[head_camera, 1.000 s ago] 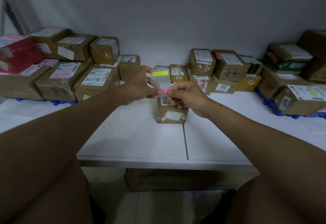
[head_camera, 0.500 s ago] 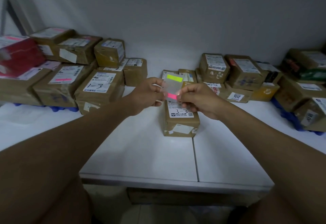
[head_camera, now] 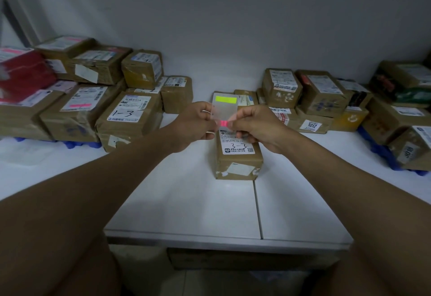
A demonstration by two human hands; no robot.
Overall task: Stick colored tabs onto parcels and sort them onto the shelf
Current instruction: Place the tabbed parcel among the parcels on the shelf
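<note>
A clear tab sheet [head_camera: 223, 110] with a yellow-green tab [head_camera: 225, 99] at its top is held upright above the table. My left hand [head_camera: 195, 124] pinches the sheet's left edge. My right hand [head_camera: 254, 126] pinches a pink tab [head_camera: 223, 123] at the sheet's lower edge. Right below the hands stands a brown parcel [head_camera: 238, 158] with a white label marked "3-3".
The white table [head_camera: 186, 202] carries stacked brown parcels at the left, one marked "1-3" [head_camera: 127, 115], and more parcels at the back right, one labelled "3012" [head_camera: 311, 125]. A red parcel [head_camera: 22, 74] sits far left. Blue trays [head_camera: 382, 153] lie under the outer stacks.
The view has shifted, so the "3-3" parcel now shows more fully below my hands. Both hands keep hold of the tab sheet and pink tab.
</note>
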